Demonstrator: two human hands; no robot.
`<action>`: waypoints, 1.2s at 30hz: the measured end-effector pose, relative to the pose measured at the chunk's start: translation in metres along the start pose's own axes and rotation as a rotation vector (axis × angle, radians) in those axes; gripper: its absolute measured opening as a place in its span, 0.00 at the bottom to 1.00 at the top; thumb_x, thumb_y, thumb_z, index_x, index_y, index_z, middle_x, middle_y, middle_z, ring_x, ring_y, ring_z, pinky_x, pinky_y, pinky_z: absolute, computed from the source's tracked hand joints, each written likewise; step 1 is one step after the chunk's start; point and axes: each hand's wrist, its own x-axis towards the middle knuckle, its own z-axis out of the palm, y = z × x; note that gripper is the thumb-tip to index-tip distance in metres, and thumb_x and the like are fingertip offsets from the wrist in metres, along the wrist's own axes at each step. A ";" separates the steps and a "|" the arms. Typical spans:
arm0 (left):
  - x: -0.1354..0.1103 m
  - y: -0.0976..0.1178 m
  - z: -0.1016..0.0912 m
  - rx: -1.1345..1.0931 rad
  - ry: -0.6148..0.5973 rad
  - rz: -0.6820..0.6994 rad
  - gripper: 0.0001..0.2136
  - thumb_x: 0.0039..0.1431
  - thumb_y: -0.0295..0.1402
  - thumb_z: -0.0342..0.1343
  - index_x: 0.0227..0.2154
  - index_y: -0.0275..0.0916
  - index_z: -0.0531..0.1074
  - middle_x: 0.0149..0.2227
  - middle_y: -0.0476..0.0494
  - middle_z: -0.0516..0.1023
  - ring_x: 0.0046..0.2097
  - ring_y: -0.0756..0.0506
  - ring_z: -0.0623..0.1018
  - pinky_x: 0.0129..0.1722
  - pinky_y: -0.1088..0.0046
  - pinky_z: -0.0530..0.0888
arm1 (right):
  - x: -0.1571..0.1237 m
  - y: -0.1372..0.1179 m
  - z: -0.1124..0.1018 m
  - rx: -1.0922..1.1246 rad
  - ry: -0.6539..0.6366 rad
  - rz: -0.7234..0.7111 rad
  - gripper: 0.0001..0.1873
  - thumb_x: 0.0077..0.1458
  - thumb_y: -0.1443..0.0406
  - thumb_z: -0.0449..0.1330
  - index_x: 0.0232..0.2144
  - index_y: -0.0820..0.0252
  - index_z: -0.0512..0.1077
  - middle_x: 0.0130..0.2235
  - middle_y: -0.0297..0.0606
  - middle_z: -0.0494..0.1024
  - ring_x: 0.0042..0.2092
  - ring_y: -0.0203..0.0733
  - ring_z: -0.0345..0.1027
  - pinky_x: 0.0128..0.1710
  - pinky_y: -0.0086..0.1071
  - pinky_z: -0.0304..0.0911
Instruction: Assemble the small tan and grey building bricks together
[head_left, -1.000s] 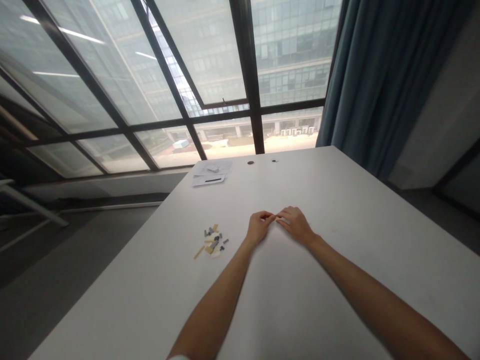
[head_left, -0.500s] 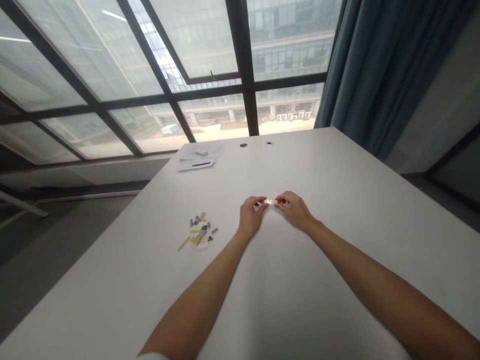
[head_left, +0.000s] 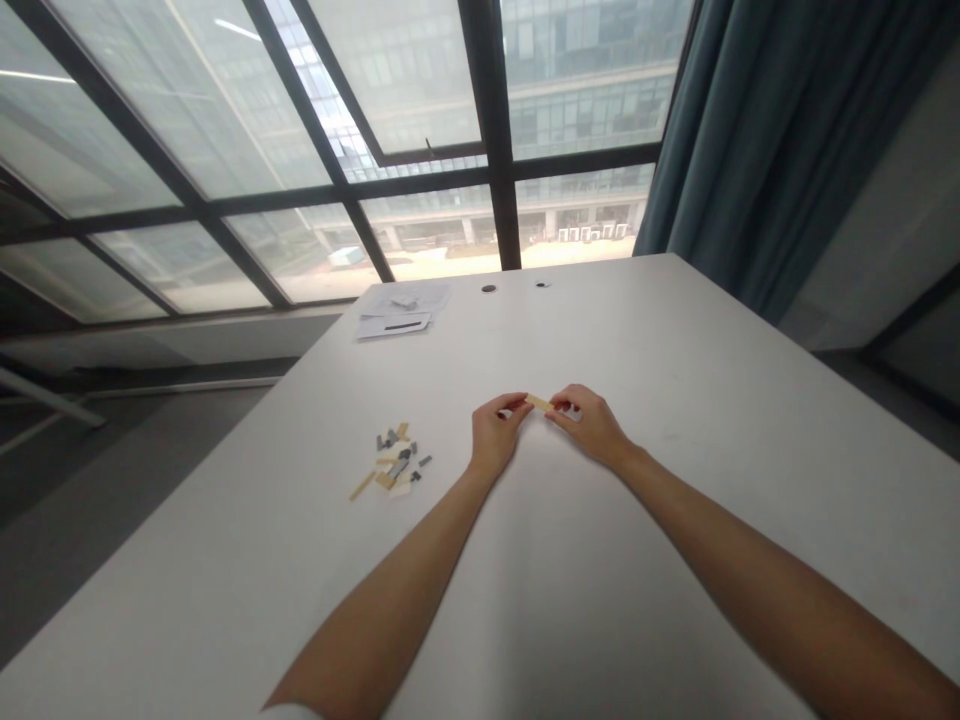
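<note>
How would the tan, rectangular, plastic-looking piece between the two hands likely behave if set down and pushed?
The tan piece is probably stiff: it looks straight between the left hand and right hand. It seems light, pinched only near its ends. Looking flat and oblong, it would likely slide, not roll, on the white table.

We see a pale-yellow strip over the white table, tan and grey pieces on it, a blue curtain beyond it.
</note>
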 end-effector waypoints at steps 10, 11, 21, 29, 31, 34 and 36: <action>0.001 -0.003 0.001 -0.050 -0.076 0.012 0.11 0.56 0.40 0.65 0.39 0.40 0.84 0.39 0.42 0.85 0.39 0.44 0.80 0.37 0.69 0.72 | -0.003 -0.002 -0.001 0.009 -0.083 0.063 0.09 0.60 0.59 0.65 0.31 0.58 0.74 0.31 0.35 0.76 0.34 0.39 0.66 0.36 0.33 0.60; 0.001 -0.003 0.001 -0.052 -0.081 0.017 0.12 0.56 0.40 0.65 0.39 0.40 0.84 0.39 0.42 0.85 0.38 0.45 0.80 0.37 0.69 0.72 | -0.003 -0.001 -0.001 0.010 -0.094 0.062 0.09 0.60 0.59 0.65 0.31 0.58 0.75 0.31 0.34 0.76 0.33 0.38 0.66 0.36 0.33 0.60; 0.002 -0.003 0.001 -0.063 -0.103 0.093 0.13 0.56 0.43 0.64 0.39 0.41 0.84 0.36 0.45 0.83 0.34 0.48 0.75 0.34 0.71 0.70 | -0.003 0.001 -0.002 0.028 -0.046 -0.001 0.12 0.59 0.56 0.66 0.31 0.58 0.74 0.31 0.34 0.75 0.33 0.39 0.65 0.37 0.33 0.60; 0.002 0.000 0.000 -0.061 -0.115 0.093 0.12 0.56 0.42 0.64 0.39 0.42 0.84 0.37 0.44 0.82 0.35 0.48 0.75 0.33 0.72 0.69 | -0.002 -0.001 -0.004 0.056 -0.097 -0.005 0.14 0.62 0.55 0.63 0.28 0.57 0.74 0.29 0.34 0.73 0.31 0.38 0.64 0.35 0.33 0.61; 0.002 0.000 0.000 -0.054 -0.111 0.093 0.13 0.57 0.42 0.63 0.40 0.42 0.84 0.37 0.44 0.82 0.35 0.47 0.75 0.33 0.72 0.70 | -0.003 -0.002 -0.004 0.057 -0.118 -0.025 0.12 0.64 0.58 0.60 0.30 0.57 0.74 0.31 0.35 0.75 0.34 0.40 0.66 0.37 0.34 0.62; 0.002 0.000 0.000 -0.030 -0.111 0.098 0.13 0.59 0.42 0.62 0.41 0.41 0.83 0.37 0.44 0.82 0.37 0.47 0.76 0.35 0.72 0.70 | -0.004 -0.001 -0.003 0.060 -0.139 -0.055 0.09 0.65 0.61 0.58 0.33 0.56 0.75 0.34 0.37 0.76 0.37 0.41 0.68 0.40 0.35 0.63; 0.001 -0.001 0.001 -0.004 -0.123 0.094 0.13 0.61 0.41 0.60 0.43 0.40 0.82 0.38 0.43 0.82 0.37 0.47 0.76 0.36 0.72 0.71 | -0.004 0.001 -0.002 0.050 -0.129 -0.064 0.07 0.65 0.63 0.58 0.35 0.57 0.75 0.34 0.37 0.76 0.37 0.41 0.68 0.40 0.35 0.63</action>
